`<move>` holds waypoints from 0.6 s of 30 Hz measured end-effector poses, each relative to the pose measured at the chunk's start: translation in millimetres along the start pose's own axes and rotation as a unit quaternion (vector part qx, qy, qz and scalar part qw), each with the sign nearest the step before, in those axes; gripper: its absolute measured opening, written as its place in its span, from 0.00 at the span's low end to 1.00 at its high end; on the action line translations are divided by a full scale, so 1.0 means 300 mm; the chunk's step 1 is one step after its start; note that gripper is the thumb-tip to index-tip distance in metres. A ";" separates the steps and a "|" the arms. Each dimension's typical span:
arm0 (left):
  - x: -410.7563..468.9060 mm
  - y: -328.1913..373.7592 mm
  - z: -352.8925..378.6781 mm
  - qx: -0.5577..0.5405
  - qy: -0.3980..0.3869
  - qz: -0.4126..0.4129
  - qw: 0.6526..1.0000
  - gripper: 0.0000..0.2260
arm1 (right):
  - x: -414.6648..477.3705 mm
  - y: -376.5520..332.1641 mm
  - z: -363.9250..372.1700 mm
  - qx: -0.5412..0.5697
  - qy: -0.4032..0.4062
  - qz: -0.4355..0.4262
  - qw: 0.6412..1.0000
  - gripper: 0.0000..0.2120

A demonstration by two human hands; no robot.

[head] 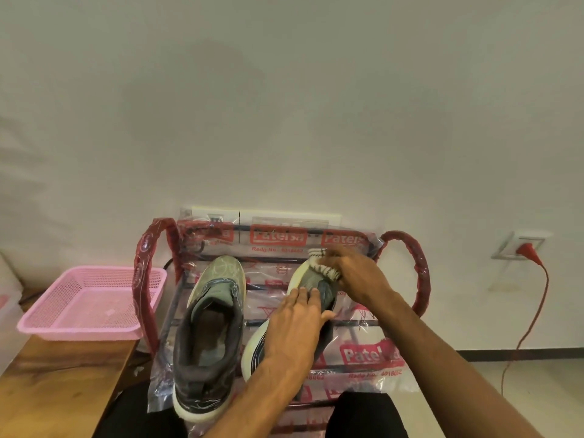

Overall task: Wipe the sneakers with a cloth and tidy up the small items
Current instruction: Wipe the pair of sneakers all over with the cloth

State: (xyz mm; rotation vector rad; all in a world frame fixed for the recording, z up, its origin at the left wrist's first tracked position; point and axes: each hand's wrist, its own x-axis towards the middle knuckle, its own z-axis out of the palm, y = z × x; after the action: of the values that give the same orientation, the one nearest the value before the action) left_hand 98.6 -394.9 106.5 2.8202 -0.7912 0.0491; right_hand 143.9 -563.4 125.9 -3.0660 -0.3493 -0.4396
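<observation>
Two grey-green sneakers with pale soles lie on a plastic-wrapped metal rack (360,336). The left sneaker (208,330) stands upright, its opening facing me, untouched. The right sneaker (311,281) is tipped on its side. My left hand (295,324) lies over its middle, fingers spread on the upper and thumb curled round its edge, holding it steady. My right hand (357,275) grips a bunched white cloth (322,263) with dark stripes and presses it on the toe of that sneaker. Much of the right sneaker is hidden under my hands.
A pink mesh basket (57,324) sits on a wooden surface (60,384) to the left of the rack. The rack has red wrapped handles (145,276) at both sides and stands against a white wall. A red plug and cord (534,257) hang from a socket at right.
</observation>
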 end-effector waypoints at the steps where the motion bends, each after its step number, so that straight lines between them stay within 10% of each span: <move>1: -0.002 -0.001 -0.004 0.001 -0.002 -0.002 1.000 0.27 | 0.010 0.003 -0.004 -0.008 -0.001 0.019 1.000 0.22; 18: -0.011 0.004 -0.010 -0.015 -0.014 -0.018 1.000 0.26 | -0.011 0.005 0.003 0.105 -0.072 0.007 0.992 0.15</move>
State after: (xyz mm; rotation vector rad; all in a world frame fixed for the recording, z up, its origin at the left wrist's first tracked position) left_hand 95.3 -393.5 109.5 2.8118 -0.7395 -0.0069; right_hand 141.4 -565.6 124.0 -2.8975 -0.3536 -0.1682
